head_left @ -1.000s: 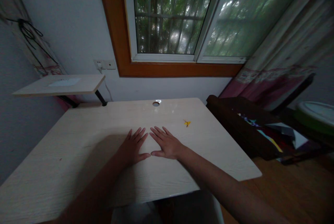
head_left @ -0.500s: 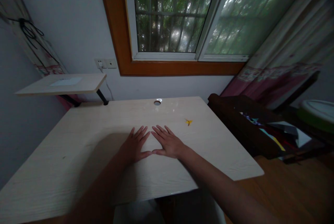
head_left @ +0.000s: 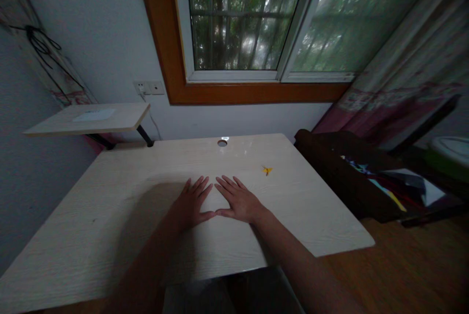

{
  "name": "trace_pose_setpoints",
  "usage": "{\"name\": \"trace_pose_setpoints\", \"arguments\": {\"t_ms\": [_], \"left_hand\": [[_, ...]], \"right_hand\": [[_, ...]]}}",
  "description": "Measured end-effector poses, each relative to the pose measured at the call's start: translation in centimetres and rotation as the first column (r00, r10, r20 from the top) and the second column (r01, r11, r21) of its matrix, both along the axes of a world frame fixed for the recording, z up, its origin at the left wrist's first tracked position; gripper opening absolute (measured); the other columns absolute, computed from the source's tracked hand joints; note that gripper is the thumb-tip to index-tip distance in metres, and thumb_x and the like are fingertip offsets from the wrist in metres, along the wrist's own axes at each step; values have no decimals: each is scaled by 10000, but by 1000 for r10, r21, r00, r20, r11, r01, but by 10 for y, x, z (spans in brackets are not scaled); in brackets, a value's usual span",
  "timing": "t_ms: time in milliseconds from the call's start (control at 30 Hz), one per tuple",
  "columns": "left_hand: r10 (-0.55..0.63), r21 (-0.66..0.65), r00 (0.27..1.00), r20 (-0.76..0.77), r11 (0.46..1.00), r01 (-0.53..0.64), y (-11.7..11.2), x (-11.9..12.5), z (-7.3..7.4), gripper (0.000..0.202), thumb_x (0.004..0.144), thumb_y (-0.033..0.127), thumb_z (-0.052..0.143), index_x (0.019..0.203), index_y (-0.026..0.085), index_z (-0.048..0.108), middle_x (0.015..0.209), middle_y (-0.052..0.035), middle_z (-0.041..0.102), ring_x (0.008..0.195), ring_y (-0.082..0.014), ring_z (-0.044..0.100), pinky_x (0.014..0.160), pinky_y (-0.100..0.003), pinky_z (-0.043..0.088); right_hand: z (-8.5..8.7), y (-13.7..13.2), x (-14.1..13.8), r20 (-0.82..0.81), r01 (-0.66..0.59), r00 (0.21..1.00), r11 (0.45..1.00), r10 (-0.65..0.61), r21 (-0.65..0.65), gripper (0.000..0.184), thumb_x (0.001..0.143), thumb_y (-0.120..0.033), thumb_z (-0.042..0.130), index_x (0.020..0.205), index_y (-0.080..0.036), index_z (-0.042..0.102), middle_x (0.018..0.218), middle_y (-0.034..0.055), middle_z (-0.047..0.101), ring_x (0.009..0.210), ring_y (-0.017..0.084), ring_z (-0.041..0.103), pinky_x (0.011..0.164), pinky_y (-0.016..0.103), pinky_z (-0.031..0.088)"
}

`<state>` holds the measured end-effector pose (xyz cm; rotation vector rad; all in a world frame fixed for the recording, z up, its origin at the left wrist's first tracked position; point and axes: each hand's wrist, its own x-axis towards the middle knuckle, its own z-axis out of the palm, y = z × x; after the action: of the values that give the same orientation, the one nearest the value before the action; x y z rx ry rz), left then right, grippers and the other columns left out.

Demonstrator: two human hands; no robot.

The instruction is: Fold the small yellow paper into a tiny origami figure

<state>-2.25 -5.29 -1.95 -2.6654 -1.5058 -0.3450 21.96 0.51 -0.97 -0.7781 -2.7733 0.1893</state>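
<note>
My left hand [head_left: 192, 202] lies palm down on the pale wood-grain desk [head_left: 146, 167], its fingers spread and holding nothing. Beside it my right hand [head_left: 238, 200] rests flat in the same way, also with fingers apart. The two thumb tips meet or nearly meet, leaving a small patch of desk showing between the hands. A small yellow object [head_left: 267, 171] with thin projecting parts lies on the desk beyond my right hand, to its right. It is too small to tell its kind, and neither hand touches it.
A raised shelf [head_left: 128, 114] with a paper sheet [head_left: 94, 115] on it stands at the desk's back left. Near the back edge is a round cable hole [head_left: 222, 143]. A dark brown piece of furniture [head_left: 330, 167] holding papers stands right of the desk, below the curtain [head_left: 388, 70].
Both hands keep the same flat, spread pose on the desk. The whole view has shifted slightly, and the yellow object lies where it was.
</note>
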Motion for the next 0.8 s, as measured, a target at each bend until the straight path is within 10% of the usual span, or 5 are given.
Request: {"name": "trace_pose_setpoints", "arguments": {"t_ms": [800], "left_hand": [[28,-27,999,22,999,-27,-3,-1,0,752,881,622,446,1496,221,282,1583,-118,242,1471,-275,177,1188,-526,107]], "right_hand": [[4,-2,5,-168,42,984,994,-59,-104,650,892,-511,549,1459,-239,385,1466,89,467,1397,250,367,1163,487,263]]}}
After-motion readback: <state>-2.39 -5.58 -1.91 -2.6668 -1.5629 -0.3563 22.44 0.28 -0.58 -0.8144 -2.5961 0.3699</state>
